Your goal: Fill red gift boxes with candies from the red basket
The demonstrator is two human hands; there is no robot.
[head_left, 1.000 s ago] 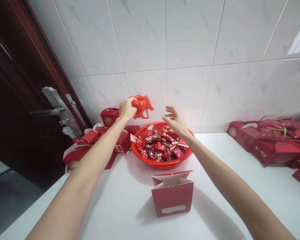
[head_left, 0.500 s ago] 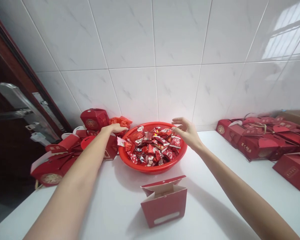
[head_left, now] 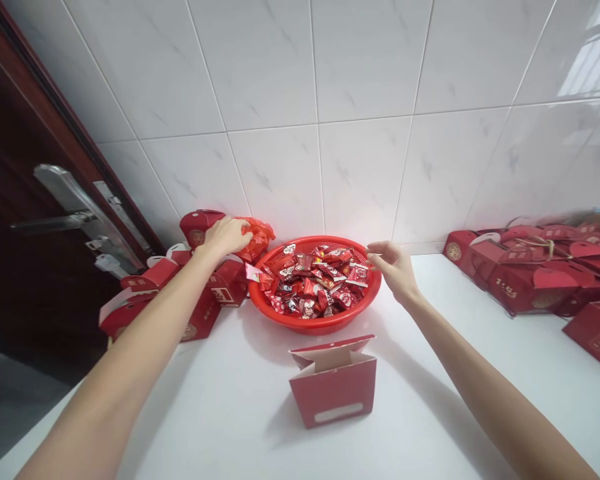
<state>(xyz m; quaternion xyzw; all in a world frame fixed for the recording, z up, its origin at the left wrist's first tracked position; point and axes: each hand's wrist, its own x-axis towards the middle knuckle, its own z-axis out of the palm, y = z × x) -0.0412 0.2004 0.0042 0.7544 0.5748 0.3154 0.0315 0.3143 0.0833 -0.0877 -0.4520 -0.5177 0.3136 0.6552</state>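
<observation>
My left hand point(head_left: 225, 237) is at the crumpled red plastic bag point(head_left: 260, 239) behind the basket's left side, its curled fingers and thumb closed on the bag's near edge. My right hand point(head_left: 394, 268) is beside the right rim of the red plastic basket point(head_left: 307, 325), fingers bent and apart from the thumb, with nothing seen in it. Wrapped candies point(head_left: 320, 283), mostly red, fill the basket. In front of it a red paper box point(head_left: 335, 390) stands upright with its top open.
Several red gift boxes point(head_left: 200, 317) crowd the left side by the wall. More red boxes point(head_left: 530, 283) lie grouped at the right. A dark door with a metal handle point(head_left: 73, 213) is at the left; white tiles point(head_left: 365, 180) line the wall behind.
My left hand has moved up and back from near the basket's left rim to the red bag. My right hand stays near the right rim. The view has shifted slightly.
</observation>
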